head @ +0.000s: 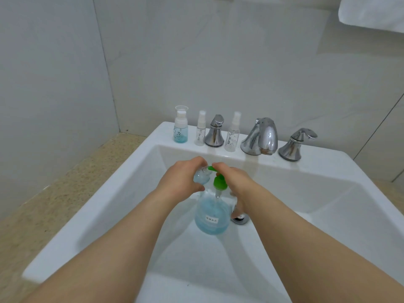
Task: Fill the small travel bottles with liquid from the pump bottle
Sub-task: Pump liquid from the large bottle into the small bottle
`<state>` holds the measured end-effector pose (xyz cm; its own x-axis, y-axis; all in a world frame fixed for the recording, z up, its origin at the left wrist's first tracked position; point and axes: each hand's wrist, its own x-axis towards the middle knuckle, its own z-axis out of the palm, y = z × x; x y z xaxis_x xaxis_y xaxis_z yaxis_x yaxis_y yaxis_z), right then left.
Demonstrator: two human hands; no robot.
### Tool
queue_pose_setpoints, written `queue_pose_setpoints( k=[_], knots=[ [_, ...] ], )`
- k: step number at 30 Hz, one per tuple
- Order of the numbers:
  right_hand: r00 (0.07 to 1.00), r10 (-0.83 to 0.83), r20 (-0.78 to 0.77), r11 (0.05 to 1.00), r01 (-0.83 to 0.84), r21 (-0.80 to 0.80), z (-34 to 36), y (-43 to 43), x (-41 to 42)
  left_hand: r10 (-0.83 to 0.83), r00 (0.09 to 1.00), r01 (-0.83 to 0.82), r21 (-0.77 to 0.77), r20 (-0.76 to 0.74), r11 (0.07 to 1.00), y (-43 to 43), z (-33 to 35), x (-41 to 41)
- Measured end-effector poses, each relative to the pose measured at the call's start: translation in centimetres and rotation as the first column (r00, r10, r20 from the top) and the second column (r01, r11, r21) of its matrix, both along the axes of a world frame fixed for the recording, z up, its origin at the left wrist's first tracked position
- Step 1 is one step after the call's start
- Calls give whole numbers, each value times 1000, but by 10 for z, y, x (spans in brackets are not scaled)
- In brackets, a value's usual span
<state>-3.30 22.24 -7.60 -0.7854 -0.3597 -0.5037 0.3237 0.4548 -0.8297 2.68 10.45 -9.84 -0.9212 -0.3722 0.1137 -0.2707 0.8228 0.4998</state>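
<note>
A clear pump bottle (pixel 211 217) with blue liquid and a green pump head (pixel 219 182) stands in the white sink (pixel 113 193). My left hand (pixel 181 182) grips a small clear travel bottle (pixel 201 176) holding blue liquid, right at the green spout. My right hand (pixel 235 179) rests on top of the pump head, fingers over the spout. On the sink's back ledge stand a blue-tinted pump travel bottle (pixel 181 127) and two clear spray bottles (pixel 200 130) (pixel 233 133).
A chrome faucet spout (pixel 261 136) and two chrome handles (pixel 215 132) (pixel 295 145) line the back ledge. A chrome drain (pixel 240 218) sits behind the pump bottle. A speckled counter (pixel 43 204) lies to the left, tiled walls behind, a white towel (pixel 376 12) upper right.
</note>
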Motion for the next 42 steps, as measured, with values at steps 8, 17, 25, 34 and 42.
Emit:
queue_pose_setpoints(
  k=[8,17,25,34,42],
  knots=[
    [998,-9,63,999,11,-34,-6,1,-3,-43,998,46,44,-55,998,-1,3,3],
    [996,16,83,999,-13,-37,-3,-2,-3,-83,996,86,79,-36,993,-6,4,5],
    [994,29,101,998,-24,-50,-2,-2,-4,-77,996,79,58,-47,995,-5,4,4],
    [999,-42,-31,997,40,-61,-4,-8,4,-92,996,93,70,-22,993,-5,2,3],
    [996,-30,88,996,37,-81,-2,-3,3,-63,995,72,112,-77,991,-5,4,2]
  ],
)
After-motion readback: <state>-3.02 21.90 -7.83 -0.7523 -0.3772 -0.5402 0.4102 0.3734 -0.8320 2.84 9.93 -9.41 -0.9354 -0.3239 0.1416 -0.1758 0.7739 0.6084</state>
